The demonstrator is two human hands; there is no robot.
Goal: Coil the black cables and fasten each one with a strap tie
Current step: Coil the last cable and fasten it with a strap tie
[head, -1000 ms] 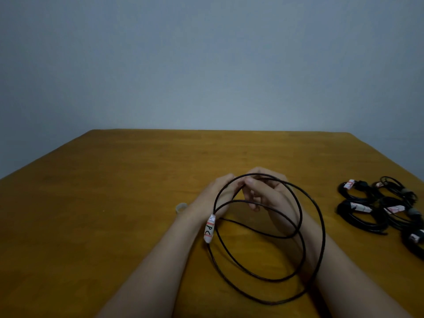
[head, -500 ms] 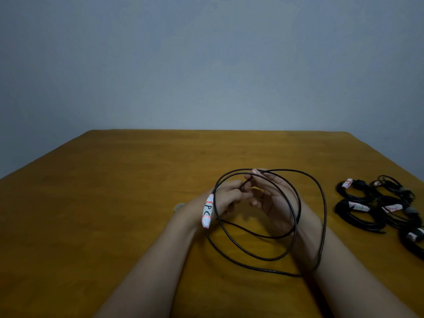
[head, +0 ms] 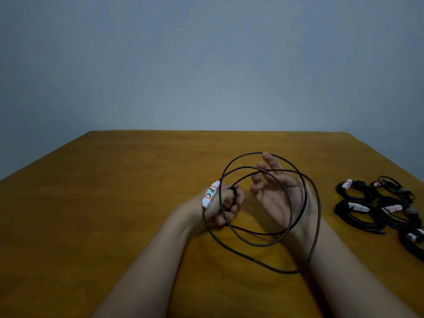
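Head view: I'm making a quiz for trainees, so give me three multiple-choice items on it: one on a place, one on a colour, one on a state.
1. Where do the coiled bundles lie?
A. on the right side of the table
B. on its left side
C. in the person's lap

2. What colour is the tag on the loose cable?
A. green
B. white with red stripes
C. yellow

3. How is the right hand?
A. clenched in a fist
B. flat on the table
C. open, with cable loops round it

Key: 1 A, they lie beyond the right arm; 2 B, it shows beside the left hand, which grips the cable; 3 C, its fingers are spread.
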